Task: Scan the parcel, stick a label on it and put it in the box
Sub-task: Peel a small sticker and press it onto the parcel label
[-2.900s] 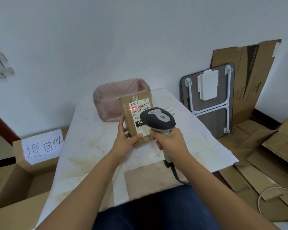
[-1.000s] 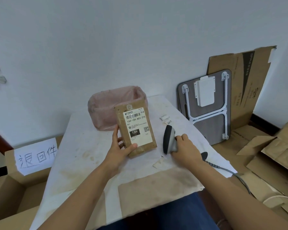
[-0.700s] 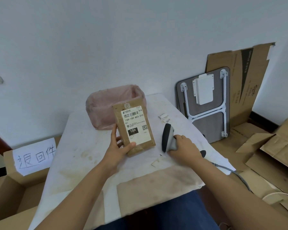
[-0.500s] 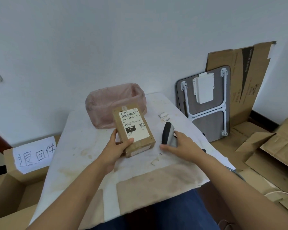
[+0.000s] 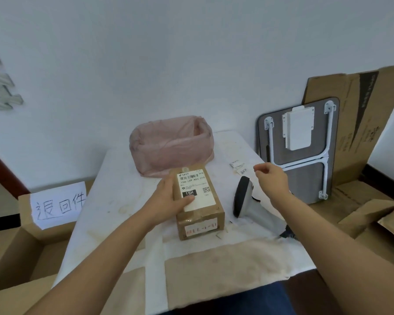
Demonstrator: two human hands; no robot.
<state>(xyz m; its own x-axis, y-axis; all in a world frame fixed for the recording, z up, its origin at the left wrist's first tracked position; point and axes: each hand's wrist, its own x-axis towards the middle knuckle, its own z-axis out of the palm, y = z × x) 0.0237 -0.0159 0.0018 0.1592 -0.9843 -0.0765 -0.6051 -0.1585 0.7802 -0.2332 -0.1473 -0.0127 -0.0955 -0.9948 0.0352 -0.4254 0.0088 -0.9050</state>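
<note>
Parcel (image 5: 198,201) lies flat on the counter (image 5: 114,201) under my left hand (image 5: 168,198), which presses it. My right hand (image 5: 270,178), empty and half-curled, hovers beyond the scanner (image 5: 245,196) near small labels (image 5: 237,164). I judge labelling and boxing remain.

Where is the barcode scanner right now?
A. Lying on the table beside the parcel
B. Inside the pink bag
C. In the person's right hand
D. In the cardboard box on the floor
A: the scanner lies on the table just right of the parcel, while the right hand hovers above it, empty.
</note>
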